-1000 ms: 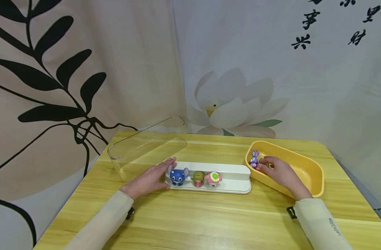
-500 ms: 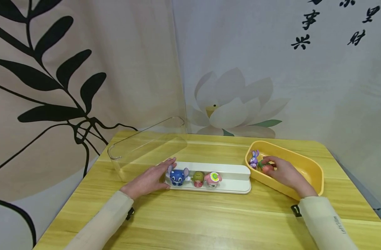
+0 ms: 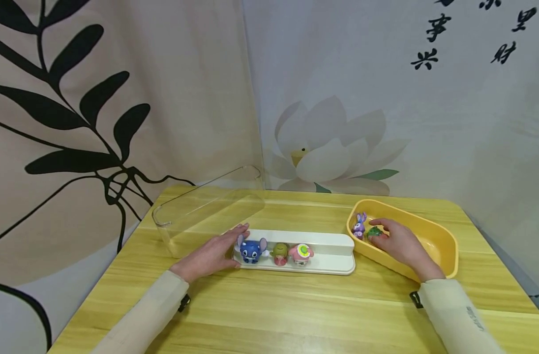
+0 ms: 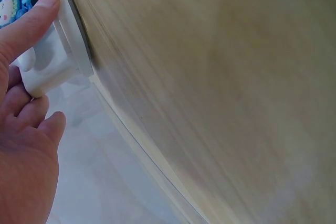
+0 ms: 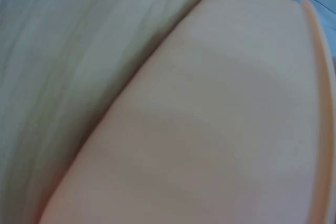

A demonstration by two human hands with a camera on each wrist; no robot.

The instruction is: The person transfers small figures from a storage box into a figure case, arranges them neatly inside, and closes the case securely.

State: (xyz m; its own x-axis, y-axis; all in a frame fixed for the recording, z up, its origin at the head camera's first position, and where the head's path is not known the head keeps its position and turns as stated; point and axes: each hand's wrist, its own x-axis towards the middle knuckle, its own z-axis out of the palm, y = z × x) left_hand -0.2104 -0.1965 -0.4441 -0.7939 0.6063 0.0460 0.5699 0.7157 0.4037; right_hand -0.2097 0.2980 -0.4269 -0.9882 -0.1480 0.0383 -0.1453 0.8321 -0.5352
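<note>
My left hand (image 3: 209,255) grips the left end of a white stand (image 3: 331,266). In the left wrist view, the thumb of that hand (image 4: 26,166) presses the edge of the stand (image 4: 73,35) and the fingers curl behind. A blue big-eared figure (image 3: 251,251), a green-headed figure (image 3: 280,253) and a pink figure (image 3: 301,254) stand in a row on it. Inside the yellow tray (image 3: 442,238), my right hand (image 3: 404,246) pinches a red and green toy (image 3: 374,231), partly hidden by the fingers. A purple rabbit figure (image 3: 359,226) is just left of it.
A clear cover (image 3: 207,211) lies at the back left of the wooden table (image 3: 269,314), behind the left hand. The tray's outer wall (image 5: 199,119) fills most of the right wrist view, where the right hand does not show. Curtains hang behind the table.
Inside the tray, my right hand has shifted slightly right since the first frame, and the toy at its fingertips has turned, showing more green. The left hand and the three figures have not moved.
</note>
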